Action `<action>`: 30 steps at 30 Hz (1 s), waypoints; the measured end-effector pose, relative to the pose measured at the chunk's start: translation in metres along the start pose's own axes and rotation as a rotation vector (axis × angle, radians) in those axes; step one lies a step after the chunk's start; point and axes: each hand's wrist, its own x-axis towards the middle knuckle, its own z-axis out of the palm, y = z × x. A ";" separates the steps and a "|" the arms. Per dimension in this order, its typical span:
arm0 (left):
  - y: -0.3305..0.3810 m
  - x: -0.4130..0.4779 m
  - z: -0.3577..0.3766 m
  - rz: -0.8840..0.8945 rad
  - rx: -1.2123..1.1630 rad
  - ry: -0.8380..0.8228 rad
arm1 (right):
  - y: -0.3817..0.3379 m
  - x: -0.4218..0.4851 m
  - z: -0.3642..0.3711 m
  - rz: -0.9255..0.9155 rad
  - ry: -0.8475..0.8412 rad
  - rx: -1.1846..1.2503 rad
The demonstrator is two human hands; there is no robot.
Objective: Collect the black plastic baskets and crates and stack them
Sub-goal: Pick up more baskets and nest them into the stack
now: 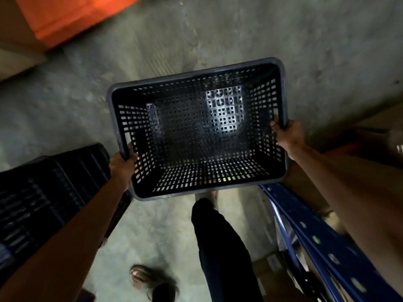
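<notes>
The upper left of the frame is blurred, and an orange shape (65,20) there is cut by the edge and hard to identify. At lower left, dim black slatted crates (43,192) run out of frame, partly covered by a forearm. The black plastic basket (196,75) is mid-frame, above the concrete floor (152,51). It is rectangular with rounded corners, and its walls and bottom are gridded with small holes. The left hand (122,159) grips its left rim and the right hand (287,132) its right rim. Both thumbs are inside, the other fingers are hidden, and the arms are stretched forward. A blue perforated metal beam (316,236) slants across the lower right.
</notes>
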 end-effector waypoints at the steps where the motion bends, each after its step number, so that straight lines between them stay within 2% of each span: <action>1: 0.004 0.002 -0.009 -0.007 -0.011 -0.017 | -0.007 -0.006 -0.009 -0.003 0.005 0.009; 6: 0.016 0.021 -0.079 0.005 -0.025 -0.156 | -0.064 -0.083 -0.093 0.026 -0.016 -0.006; 9: 0.066 -0.028 -0.148 0.018 0.012 -0.200 | -0.100 -0.145 -0.154 0.032 -0.011 0.006; 12: 0.115 -0.095 -0.226 0.113 0.043 -0.214 | -0.127 -0.204 -0.219 0.017 0.000 0.012; 16: 0.174 -0.210 -0.341 0.277 0.118 -0.166 | -0.180 -0.299 -0.297 -0.080 0.071 0.010; 19: 0.195 -0.280 -0.423 0.429 0.059 -0.105 | -0.214 -0.370 -0.349 -0.189 0.134 -0.011; 22: 0.198 -0.348 -0.509 0.584 0.139 -0.080 | -0.242 -0.453 -0.401 -0.336 0.180 -0.099; 25: 0.198 -0.385 -0.587 0.713 0.108 -0.062 | -0.271 -0.527 -0.450 -0.461 0.297 -0.219; 30: 0.174 -0.470 -0.690 0.881 0.114 0.045 | -0.295 -0.641 -0.516 -0.497 0.372 -0.266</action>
